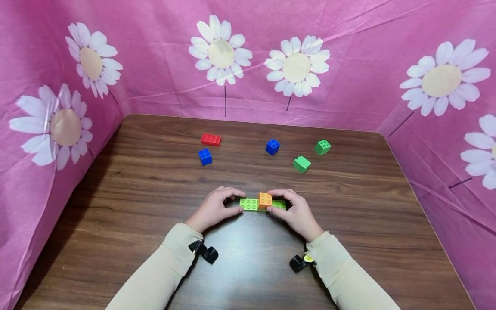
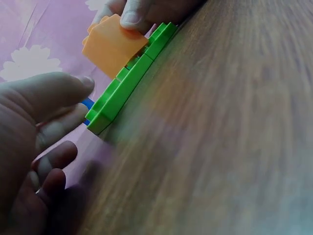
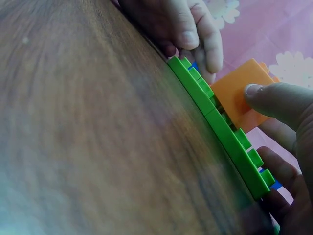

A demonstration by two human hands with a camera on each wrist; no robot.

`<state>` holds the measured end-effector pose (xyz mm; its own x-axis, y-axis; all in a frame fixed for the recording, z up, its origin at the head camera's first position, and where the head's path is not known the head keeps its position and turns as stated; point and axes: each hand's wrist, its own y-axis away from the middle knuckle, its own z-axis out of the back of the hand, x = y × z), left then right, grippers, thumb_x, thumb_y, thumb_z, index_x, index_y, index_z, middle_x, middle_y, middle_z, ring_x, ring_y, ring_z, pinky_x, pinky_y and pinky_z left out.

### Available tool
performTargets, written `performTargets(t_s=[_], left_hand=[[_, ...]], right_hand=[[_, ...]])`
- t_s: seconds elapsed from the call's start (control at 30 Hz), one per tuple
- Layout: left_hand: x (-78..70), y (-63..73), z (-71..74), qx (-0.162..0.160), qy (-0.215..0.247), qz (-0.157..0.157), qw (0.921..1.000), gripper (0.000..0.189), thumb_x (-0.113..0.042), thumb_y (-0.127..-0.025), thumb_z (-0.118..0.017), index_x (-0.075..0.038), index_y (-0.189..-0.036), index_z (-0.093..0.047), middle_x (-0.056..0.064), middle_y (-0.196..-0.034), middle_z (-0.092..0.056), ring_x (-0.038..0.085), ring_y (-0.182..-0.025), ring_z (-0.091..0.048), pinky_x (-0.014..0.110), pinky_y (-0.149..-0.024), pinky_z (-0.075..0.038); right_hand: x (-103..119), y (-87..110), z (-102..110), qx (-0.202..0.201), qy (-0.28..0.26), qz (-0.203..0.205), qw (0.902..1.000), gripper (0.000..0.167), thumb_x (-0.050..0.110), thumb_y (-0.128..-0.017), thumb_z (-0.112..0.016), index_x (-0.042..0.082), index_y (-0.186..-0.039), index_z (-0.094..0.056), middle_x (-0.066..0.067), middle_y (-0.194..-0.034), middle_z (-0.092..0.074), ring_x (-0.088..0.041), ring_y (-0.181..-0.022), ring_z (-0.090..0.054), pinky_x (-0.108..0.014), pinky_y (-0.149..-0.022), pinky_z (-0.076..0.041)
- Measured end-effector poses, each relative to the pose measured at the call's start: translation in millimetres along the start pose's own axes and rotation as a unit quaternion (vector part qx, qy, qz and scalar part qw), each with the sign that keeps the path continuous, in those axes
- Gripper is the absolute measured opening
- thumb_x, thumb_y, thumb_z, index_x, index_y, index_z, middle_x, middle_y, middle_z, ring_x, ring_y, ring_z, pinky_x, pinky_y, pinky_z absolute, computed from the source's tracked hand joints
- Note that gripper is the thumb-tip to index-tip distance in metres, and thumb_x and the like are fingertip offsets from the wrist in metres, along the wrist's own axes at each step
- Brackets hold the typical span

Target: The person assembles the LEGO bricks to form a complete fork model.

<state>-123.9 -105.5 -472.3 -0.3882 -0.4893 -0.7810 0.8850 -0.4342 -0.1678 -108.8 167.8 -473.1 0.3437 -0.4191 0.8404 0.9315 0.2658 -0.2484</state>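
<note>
Two lime-green toy building plates (image 1: 249, 204) lie end to end on the table, and a seam between them shows in both wrist views. Over that seam sits an orange building brick (image 1: 265, 200), close on the plates' studs. My right hand (image 1: 295, 213) pinches the orange brick, thumb on its near face and fingers behind, partly hidden. Around the left end of the plates is my left hand (image 1: 217, 207), thumb and forefinger spread apart. In the left wrist view its thumb (image 2: 58, 93) stays off the plate's near face, with the fingertips right by the end.
Farther back on the wooden table (image 1: 155, 172) lie a red brick (image 1: 211, 140), a blue brick (image 1: 205, 157) and another blue brick (image 1: 273, 147). Two green bricks, one upright (image 1: 323, 147) and one tipped over (image 1: 302, 164), lie at back right. Pink flowered cloth (image 1: 162, 56) surrounds the table.
</note>
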Motion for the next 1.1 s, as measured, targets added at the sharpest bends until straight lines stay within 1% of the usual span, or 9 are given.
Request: performTargets(t_s=[0.13, 0.2, 0.27, 0.33, 0.47, 0.67, 0.83, 0.93, 1.1], left_hand=[[-1.7, -1.8, -2.2, -0.015, 0.027, -0.007, 0.9995, 0.035, -0.020, -0.084, -0.082, -0.016, -0.118, -0.073, -0.005, -0.109, -0.069, 0.015, -0.098, -0.056, 0.035, -0.084, -0.047], [-2.7, -3.3, -4.5, -0.024, 0.038, -0.018, 0.9989, 0.037, -0.018, -0.084, -0.082, -0.014, -0.119, -0.072, -0.005, -0.111, -0.069, 0.016, -0.100, -0.057, 0.036, -0.085, -0.047], [-3.8, -5.2, -7.7, -0.031, 0.043, -0.029, 0.9982, 0.038, -0.017, -0.084, -0.082, -0.012, -0.120, -0.071, -0.006, -0.113, -0.070, 0.017, -0.102, -0.057, 0.037, -0.086, -0.047], [-5.1, -7.2, -11.8, -0.035, 0.048, -0.039, 0.9975, 0.039, -0.017, -0.083, -0.082, -0.011, -0.121, -0.071, -0.006, -0.115, -0.069, 0.016, -0.105, -0.056, 0.037, -0.089, -0.047], [-8.8, -11.6, -20.5, -0.031, 0.051, -0.051, 0.9969, 0.041, -0.019, -0.083, -0.083, -0.013, -0.122, -0.070, -0.006, -0.117, -0.069, 0.014, -0.108, -0.056, 0.038, -0.094, -0.046], [-13.2, -16.0, -27.3, -0.032, 0.050, -0.040, 0.9974, 0.042, -0.021, -0.082, -0.084, -0.018, -0.121, -0.070, -0.011, -0.114, -0.069, 0.012, -0.108, -0.055, 0.039, -0.095, -0.044], [-15.7, -18.8, -30.3, -0.029, 0.046, -0.032, 0.9980, 0.042, -0.026, -0.081, -0.085, -0.020, -0.120, -0.071, -0.012, -0.114, -0.069, 0.011, -0.108, -0.055, 0.041, -0.096, -0.043], [-16.9, -20.1, -31.9, -0.024, 0.043, -0.028, 0.9984, 0.042, -0.029, -0.081, -0.085, -0.020, -0.120, -0.071, -0.012, -0.114, -0.069, 0.012, -0.110, -0.055, 0.042, -0.099, -0.040], [-17.5, -20.5, -33.5, -0.025, 0.033, -0.024, 0.9989, 0.041, -0.027, -0.082, -0.085, -0.019, -0.119, -0.070, -0.010, -0.112, -0.069, 0.014, -0.109, -0.057, 0.045, -0.102, -0.038]], right_hand=[[6.5, -0.5, 0.5, 0.000, 0.005, -0.006, 1.0000, 0.040, 0.005, -0.079, -0.084, 0.008, -0.118, -0.072, -0.005, -0.114, -0.072, -0.020, -0.111, -0.059, -0.043, -0.097, -0.047], [6.7, -0.7, 0.7, 0.001, 0.006, -0.006, 1.0000, 0.041, 0.004, -0.079, -0.084, 0.007, -0.118, -0.072, -0.006, -0.115, -0.072, -0.021, -0.111, -0.059, -0.043, -0.097, -0.046], [6.7, -0.9, 1.2, 0.002, 0.006, -0.002, 1.0000, 0.040, 0.005, -0.079, -0.084, 0.009, -0.117, -0.072, -0.004, -0.114, -0.072, -0.020, -0.110, -0.059, -0.040, -0.097, -0.047], [0.1, -0.8, 0.9, 0.001, 0.000, 0.005, 1.0000, 0.040, 0.008, -0.080, -0.085, 0.013, -0.118, -0.072, 0.000, -0.114, -0.072, -0.018, -0.111, -0.059, -0.037, -0.097, -0.046], [-1.2, -0.6, 0.5, 0.002, -0.004, 0.021, 0.9998, 0.038, 0.011, -0.082, -0.084, 0.014, -0.118, -0.073, 0.001, -0.114, -0.072, -0.016, -0.110, -0.059, -0.033, -0.096, -0.047], [-0.2, -1.1, -0.6, 0.002, 0.010, 0.016, 0.9998, 0.039, 0.006, -0.081, -0.084, 0.010, -0.118, -0.072, -0.003, -0.114, -0.072, -0.013, -0.109, -0.058, -0.026, -0.095, -0.045], [0.3, -1.7, -1.6, -0.003, 0.020, 0.014, 0.9997, 0.040, -0.002, -0.078, -0.083, 0.002, -0.117, -0.071, -0.011, -0.112, -0.072, -0.019, -0.108, -0.058, -0.024, -0.094, -0.044], [-0.2, -1.5, -1.6, 0.001, 0.019, 0.010, 0.9998, 0.041, 0.000, -0.079, -0.083, 0.004, -0.118, -0.071, -0.009, -0.113, -0.072, -0.021, -0.110, -0.059, -0.028, -0.095, -0.045], [-0.6, -0.7, 0.0, 0.009, 0.015, -0.002, 0.9998, 0.047, 0.009, -0.080, -0.085, 0.011, -0.125, -0.068, -0.001, -0.112, -0.072, -0.019, -0.110, -0.059, -0.033, -0.096, -0.045]])
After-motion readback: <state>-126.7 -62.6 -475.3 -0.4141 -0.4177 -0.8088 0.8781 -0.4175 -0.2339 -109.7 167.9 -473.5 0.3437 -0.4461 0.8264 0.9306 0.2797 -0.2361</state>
